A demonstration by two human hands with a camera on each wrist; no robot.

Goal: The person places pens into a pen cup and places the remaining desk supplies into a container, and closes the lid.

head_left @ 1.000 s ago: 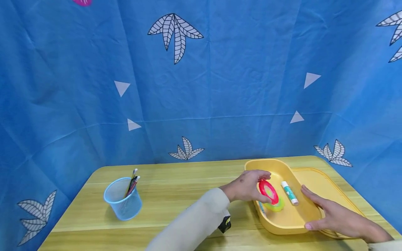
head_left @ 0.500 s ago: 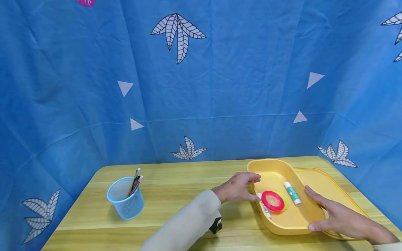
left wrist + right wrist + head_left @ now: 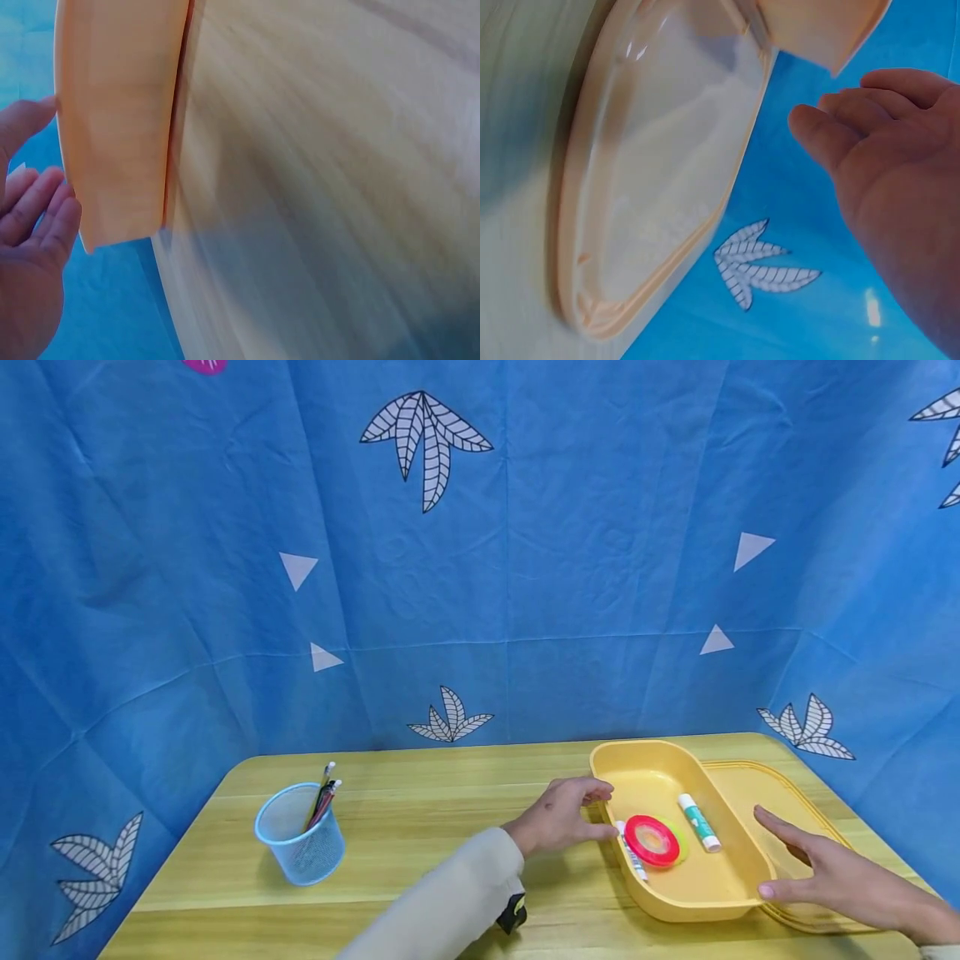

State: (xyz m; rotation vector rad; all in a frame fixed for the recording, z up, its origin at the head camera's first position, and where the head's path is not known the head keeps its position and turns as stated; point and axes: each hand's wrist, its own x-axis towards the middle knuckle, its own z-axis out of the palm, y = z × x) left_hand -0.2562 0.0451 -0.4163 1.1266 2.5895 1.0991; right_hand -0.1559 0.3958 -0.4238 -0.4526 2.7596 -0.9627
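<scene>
A yellow plastic box (image 3: pixel 671 903) stands at the right of the table. Inside it, a red tape roll (image 3: pixel 636 837) overlaps a yellow-green roll (image 3: pixel 681 837). Beside them lie a white-and-teal glue stick (image 3: pixel 699 823) and a slim white tube (image 3: pixel 636 862), partly covered. My left hand (image 3: pixel 558 818) is at the box's left rim, thumb and fingers spread and holding nothing; the left wrist view has its fingertips by the rim (image 3: pixel 61 142). My right hand (image 3: pixel 836 870) hovers off the box's right end, fingers extended, above the yellow lid (image 3: pixel 780 806).
A light-blue mesh pen cup (image 3: pixel 300 852) with several pencils (image 3: pixel 321 802) stands at the left of the wooden table (image 3: pixel 420 860). The lid (image 3: pixel 667 150) lies flat, partly under or against the box. A blue patterned cloth (image 3: pixel 465 568) hangs behind.
The red roll has left my left hand and lies in the box; that hand has drawn back left to the rim. My right hand has come off the box's right side.
</scene>
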